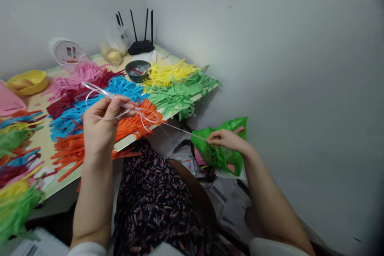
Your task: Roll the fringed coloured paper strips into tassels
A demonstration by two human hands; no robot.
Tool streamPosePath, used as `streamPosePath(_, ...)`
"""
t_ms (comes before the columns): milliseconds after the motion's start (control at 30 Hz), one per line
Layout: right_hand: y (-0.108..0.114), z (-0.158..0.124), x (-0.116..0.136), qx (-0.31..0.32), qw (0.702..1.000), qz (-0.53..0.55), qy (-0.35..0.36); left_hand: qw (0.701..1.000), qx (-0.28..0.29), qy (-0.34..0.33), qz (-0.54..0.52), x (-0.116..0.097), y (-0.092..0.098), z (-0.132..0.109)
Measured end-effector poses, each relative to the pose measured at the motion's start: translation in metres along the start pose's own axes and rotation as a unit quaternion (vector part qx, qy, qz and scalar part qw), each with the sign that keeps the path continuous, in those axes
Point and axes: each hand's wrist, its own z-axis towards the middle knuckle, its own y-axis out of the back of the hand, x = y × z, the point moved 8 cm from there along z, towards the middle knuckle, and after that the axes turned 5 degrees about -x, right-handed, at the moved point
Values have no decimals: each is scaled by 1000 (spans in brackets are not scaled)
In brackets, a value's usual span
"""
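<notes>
A thin white ribbon point(147, 117) runs between my two hands. My left hand point(109, 114), raised over the table, is closed on a looped bunch of it. Loops stick out on both sides of those fingers. To the right, past the table edge, my right hand point(225, 140) pinches the same ribbon, and the stretch between the hands looks straight. Beneath my left hand lie cut fringes: an orange fringe point(132, 128), a blue fringe point(72, 114), a dark red fringe point(64, 102) and a pink fringe point(81, 74). Farther right are a yellow fringe point(171, 73) and a green fringe point(177, 96).
A green plastic bag point(217, 162) sits below my right hand, beside the wall. On the table stand a grey bowl point(130, 75), a black router point(141, 47), a yellow bowl point(40, 82) and a clear bag of round things point(114, 57). Multicoloured fringes point(18, 140) hang at left.
</notes>
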Motion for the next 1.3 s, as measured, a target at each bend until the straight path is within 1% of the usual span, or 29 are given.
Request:
streamPosePath(67,10,-4,-9,-49,999,-15,-11,1000,-3,-1,-5,0,1,1)
streamPosePath(167,27,-9,-7,-115,993,-28,-10,1000,0,0,-13,-1,3,2)
streamPosePath(233,39,-13,4,-144,989,-32,-2,1000,5,0,-9,1,2,1)
streamPosePath(300,54,-17,25,-174,984,-13,15,1000,18,6,3,9,-6,-4)
streamPosePath(333,65,-19,42,-199,979,13,33,999,34,15,10,16,-14,-9)
streamPosePath(367,78,-23,62,-229,971,48,59,997,62,29,20,26,-24,-15)
streamPosePath(400,93,-27,87,-264,955,91,96,992,110,48,38,37,-38,-23)
streamPosePath(433,108,-33,115,-296,936,125,143,980,179,66,65,48,-53,-34)
streamPosePath(467,120,-40,147,-318,918,135,195,955,265,79,104,59,-70,-47)
streamPosePath(500,130,-48,181,-334,901,126,246,918,356,84,151,67,-83,-63)
streamPosePath(533,138,-58,216,-356,880,100,299,873,435,83,202,73,-90,-77)
streamPosePath(567,140,-67,250,-372,860,60,345,833,488,76,250,74,-91,-87)
streamPosePath(600,138,-75,282,-383,841,14,383,814,500,67,288,69,-88,-89)
streamPosePath(633,129,-79,312,-373,830,-44,413,827,465,55,310,59,-80,-82)
streamPosePath(667,114,-81,339,-347,822,-108,438,866,391,39,309,42,-69,-67)
streamPosePath(700,95,-80,361,-312,813,-171,461,912,294,18,285,21,-54,-51)
streamPosePath(733,74,-77,379,-272,804,-226,478,949,201,-1,242,0,-39,-38)
streamPosePath(767,54,-74,392,-234,796,-268,490,973,132,-13,190,-16,-25,-29)
streamPosePath(800,37,-70,402,-202,790,-295,498,985,100,-13,142,-25,-15,-23)
streamPosePath(833,23,-66,408,-176,789,-307,503,989,100,-4,104,-30,-10,-19)
streamPosePath(867,12,-61,412,-153,792,-305,507,990,114,13,81,-30,-5,-17)
streamPosePath(933,1,-53,414,-106,801,-276,520,990,118,45,69,-24,12,-15)
streamPosePath(1067,6,-27,401,-20,820,-181,542,990,44,66,113,-12,68,-17)
streamPosePath(1100,7,-18,396,-5,830,-161,534,987,38,74,139,-8,78,-19)
streamPosePath(1133,7,-8,391,7,841,-142,522,982,41,85,166,-3,83,-21)
streamPosePath(1167,3,2,386,17,851,-126,509,976,53,102,186,5,83,-23)
streamPosePath(1200,-3,10,382,28,859,-111,499,971,70,123,193,13,79,-25)
streamPosePath(1233,-11,16,380,41,864,-97,493,968,88,148,184,23,73,-27)
streamPosePath(1300,-29,29,374,74,869,-74,484,966,109,193,131,42,57,-30)
